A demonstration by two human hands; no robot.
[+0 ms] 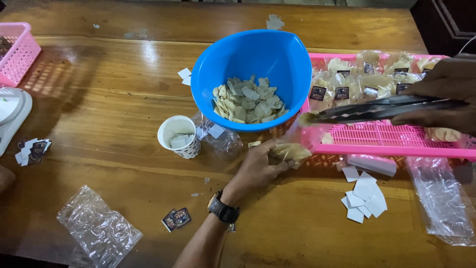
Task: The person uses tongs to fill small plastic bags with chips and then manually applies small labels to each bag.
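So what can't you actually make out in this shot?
- Right hand: cut off by the right frame edge.
- Tongs: handle end hidden under that hand.
- Pink basket: cropped at the left edge; contents unclear.
- Bag in the left hand: contents hidden by fingers and glare.

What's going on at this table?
A person is bagging chips. The left hand holds a small clear bag open, with some chips already inside. The right hand grips dark tongs, their tips at the bag's mouth. A blue bowl of chips sits just behind, and a pink tray to the right holds filled bags. A paper cup, white slips and empty bags lie around on the wooden table.
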